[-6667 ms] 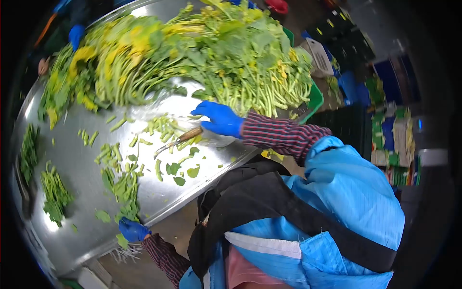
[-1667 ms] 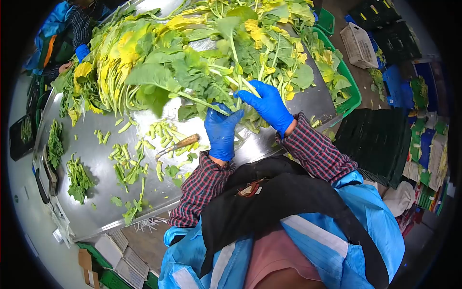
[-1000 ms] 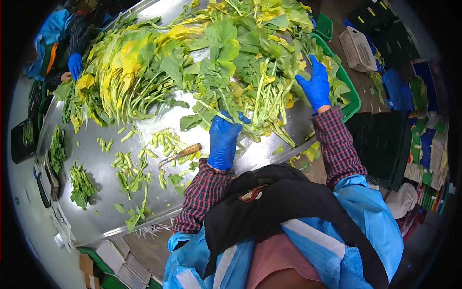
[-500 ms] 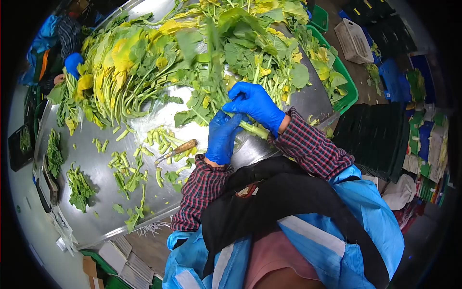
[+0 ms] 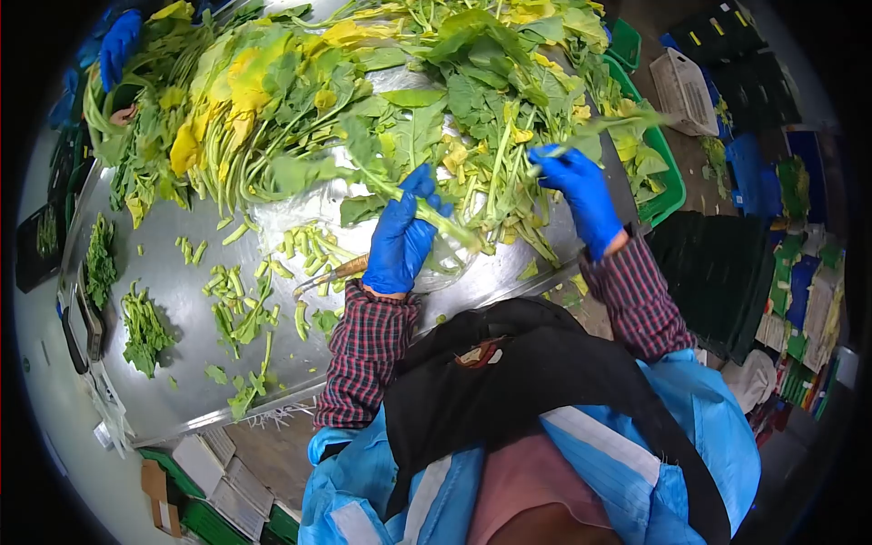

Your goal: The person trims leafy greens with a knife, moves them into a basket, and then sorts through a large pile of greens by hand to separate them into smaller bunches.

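My left hand (image 5: 400,236), in a blue glove, is closed around a thick green leafy stalk (image 5: 434,218), with its cut end pointing right and its leaves to the upper left. Off to the right, my gloved right hand (image 5: 581,195) pinches a green leaf (image 5: 604,132), smeared by motion. Just beside my left wrist lies a knife with a wooden handle (image 5: 350,267) and a curved blade. Short cut stem pieces (image 5: 309,245) are scattered near it. Behind my hands lies a big heap of green and yellow leafy stalks (image 5: 245,100).
Metal table (image 5: 195,386) under everything, with small trimmed bunches (image 5: 145,331) at its left. A green crate (image 5: 670,186) with leaves stands at the right edge, a white crate (image 5: 681,91) beyond. Another person's blue-gloved hand (image 5: 118,45) is at the upper left.
My hands have moved apart: the right hand went right with a leaf, while the left keeps the stalk, now tilted further left. The other person's glove moved up.
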`<state>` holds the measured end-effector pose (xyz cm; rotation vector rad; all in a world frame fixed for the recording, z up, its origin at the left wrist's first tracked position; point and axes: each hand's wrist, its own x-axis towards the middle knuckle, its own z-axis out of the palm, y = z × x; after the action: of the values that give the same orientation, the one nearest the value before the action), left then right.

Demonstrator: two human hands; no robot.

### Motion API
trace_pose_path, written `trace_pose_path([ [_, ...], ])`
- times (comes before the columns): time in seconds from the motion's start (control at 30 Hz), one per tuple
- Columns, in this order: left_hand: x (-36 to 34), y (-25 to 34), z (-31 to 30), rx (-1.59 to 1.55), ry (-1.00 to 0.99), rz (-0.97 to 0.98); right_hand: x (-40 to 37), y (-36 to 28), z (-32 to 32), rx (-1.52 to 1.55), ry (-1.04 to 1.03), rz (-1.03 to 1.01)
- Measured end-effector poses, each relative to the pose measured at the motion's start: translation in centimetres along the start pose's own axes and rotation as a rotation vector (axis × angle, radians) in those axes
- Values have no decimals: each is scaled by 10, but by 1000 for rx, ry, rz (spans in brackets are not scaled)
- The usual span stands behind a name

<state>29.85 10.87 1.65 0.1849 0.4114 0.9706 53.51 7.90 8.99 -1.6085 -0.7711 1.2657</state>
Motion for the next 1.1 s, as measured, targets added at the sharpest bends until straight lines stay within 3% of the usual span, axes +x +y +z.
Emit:
trace_pose_path([
  [0.03,-2,-1,6,0,-3,-12,3,7,0,2,12,3],
  [0.1,0,-5,16,-86,-292,-229,13,29,8,-163,-137,-51],
  [0.2,-8,-16,19,-127,-335,-396,6,16,32,4,-504,-45],
  [0.23,-12,-19,22,-78,-319,-369,10,22,42,154,-519,154],
  [0.33,-14,-21,5,66,-323,-404,12,30,55,72,-621,65],
  [0.4,-16,-23,-3,110,-391,-400,3,27,59,-11,-595,111],
  [0.47,-21,-18,13,418,-68,-383,2,35,62,22,-379,21],
  [0.53,-14,-19,7,463,102,-157,-1,37,54,42,-311,-43],
  [0.6,-4,-1,-15,374,204,-65,-11,36,32,70,-130,-248],
  [0.67,-1,20,-50,393,188,75,9,34,-15,319,48,-381],
  [0.73,-3,28,-47,340,358,60,16,-3,-52,219,205,-84],
  [0.77,-4,25,-42,361,272,50,20,2,-52,218,212,-83],
  [0.87,6,0,-22,456,135,-20,48,58,-36,-584,3,2],
  [0.9,8,-10,-14,404,164,-66,40,54,-8,-750,61,5],
  [0.93,10,-16,-10,364,166,-113,48,74,12,-933,159,-164],
  [0.97,9,-22,-7,374,179,-125,53,83,27,-1072,169,-187],
  [1.0,8,-25,-6,386,191,-136,55,77,38,-1259,127,-68],
  [1.07,4,-21,-8,436,204,-177,62,73,33,-1200,103,8],
  [1.1,0,-17,-9,474,215,-163,72,86,14,-974,113,-139],
])
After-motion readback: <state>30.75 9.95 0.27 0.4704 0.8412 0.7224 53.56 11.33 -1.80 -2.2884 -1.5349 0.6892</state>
